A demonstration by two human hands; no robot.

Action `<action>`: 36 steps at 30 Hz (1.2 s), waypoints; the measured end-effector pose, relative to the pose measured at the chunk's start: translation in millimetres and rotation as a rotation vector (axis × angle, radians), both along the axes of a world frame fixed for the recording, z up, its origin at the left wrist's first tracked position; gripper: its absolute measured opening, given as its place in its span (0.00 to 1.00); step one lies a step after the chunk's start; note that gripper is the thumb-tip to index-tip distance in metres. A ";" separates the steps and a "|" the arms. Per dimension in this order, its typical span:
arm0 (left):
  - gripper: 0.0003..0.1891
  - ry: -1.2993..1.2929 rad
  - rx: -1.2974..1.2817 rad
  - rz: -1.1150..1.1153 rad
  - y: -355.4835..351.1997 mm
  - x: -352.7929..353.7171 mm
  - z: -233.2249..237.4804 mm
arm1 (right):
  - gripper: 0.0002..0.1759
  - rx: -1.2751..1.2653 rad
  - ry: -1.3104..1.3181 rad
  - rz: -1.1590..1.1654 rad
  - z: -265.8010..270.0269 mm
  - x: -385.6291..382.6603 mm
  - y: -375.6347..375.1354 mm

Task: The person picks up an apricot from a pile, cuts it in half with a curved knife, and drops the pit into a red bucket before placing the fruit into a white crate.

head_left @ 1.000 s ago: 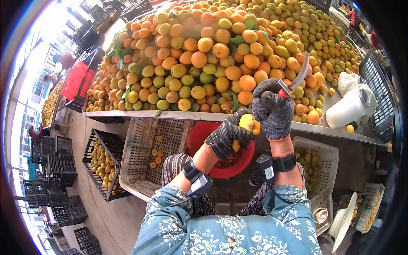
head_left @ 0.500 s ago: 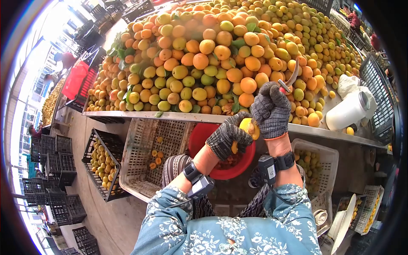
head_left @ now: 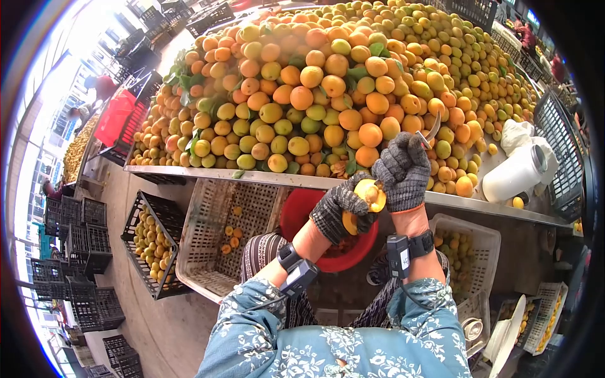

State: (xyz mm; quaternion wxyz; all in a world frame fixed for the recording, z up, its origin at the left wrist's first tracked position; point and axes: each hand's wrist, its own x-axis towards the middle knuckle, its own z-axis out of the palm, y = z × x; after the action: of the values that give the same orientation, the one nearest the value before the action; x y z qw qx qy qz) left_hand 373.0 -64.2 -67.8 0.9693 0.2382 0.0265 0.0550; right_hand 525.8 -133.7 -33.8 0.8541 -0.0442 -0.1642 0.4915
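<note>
Head: apricot point(head_left: 368, 194), knife point(head_left: 432, 128) near table edge point(head_left: 252, 178)

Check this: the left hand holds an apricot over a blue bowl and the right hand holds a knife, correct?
No: the bowl is red, not blue, as the head view shows. The left hand does hold an apricot over it, and the right hand holds a knife.

A light-blue, white-flowered blouse point(head_left: 343, 343) covered both arms. Just beyond the blouse's cuffs, each wrist bore a black strap point(head_left: 421, 242) with a grey box point(head_left: 398, 256). Dark-grey knitted gloves point(head_left: 409, 183) clothed the left hand point(head_left: 336, 208) and right hand point(head_left: 401, 169); striped trousers point(head_left: 257, 249) showed past the blouse.
</note>
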 end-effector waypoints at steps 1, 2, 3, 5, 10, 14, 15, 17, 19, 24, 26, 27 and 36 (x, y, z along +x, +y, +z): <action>0.25 0.080 0.470 0.132 -5.2 -1.9 9.4 | 0.14 0.019 -0.018 -0.007 -0.7 0.5 -0.4; 0.24 0.161 0.938 0.263 -8.6 -2.9 15.4 | 0.14 0.019 -0.018 -0.008 -0.4 0.8 -1.0; 0.24 0.161 0.938 0.262 -9.6 -2.7 17.0 | 0.14 0.015 -0.006 -0.007 -0.2 0.7 -1.9; 0.24 0.258 1.187 0.272 -11.1 -1.8 19.0 | 0.14 0.011 0.006 -0.006 -0.9 0.6 -3.4; 0.26 0.081 0.281 0.116 -4.3 2.6 3.1 | 0.14 0.017 -0.084 -0.028 2.8 -0.1 -0.8; 0.25 -0.010 1.447 0.343 5.8 1.8 16.5 | 0.10 -0.151 -0.288 -0.140 24.7 -11.8 -10.9; 0.26 0.265 0.860 0.152 1.6 -0.1 30.4 | 0.10 -0.170 -0.382 -0.164 21.4 -11.8 -10.5; 0.26 0.296 0.788 0.143 2.5 2.6 26.3 | 0.10 -0.204 -0.410 -0.176 14.6 -11.1 -10.6; 0.28 0.370 0.483 0.067 2.0 1.4 34.4 | 0.10 -0.254 -0.459 -0.228 12.5 -11.5 -8.5; 0.29 0.326 0.923 0.201 -8.6 11.0 28.5 | 0.08 -0.273 -0.219 -0.212 18.1 -14.6 -7.6; 0.30 0.292 1.040 0.299 -8.7 12.3 22.8 | 0.07 -0.299 -0.195 -0.186 16.6 -15.3 -6.6; 0.31 0.308 1.056 0.286 -7.4 13.0 20.8 | 0.07 -0.302 -0.196 -0.183 17.1 -16.1 -6.4; 0.24 0.357 1.287 0.310 -11.4 8.5 22.1 | 0.10 -0.424 -0.127 -0.178 4.7 -17.4 -5.7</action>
State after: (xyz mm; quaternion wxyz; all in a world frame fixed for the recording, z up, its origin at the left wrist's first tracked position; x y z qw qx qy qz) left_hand 381.5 -75.6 -45.8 0.5966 0.7656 0.1819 0.1577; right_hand 508.4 -139.4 -29.1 0.8537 -0.2677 -0.1063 0.4339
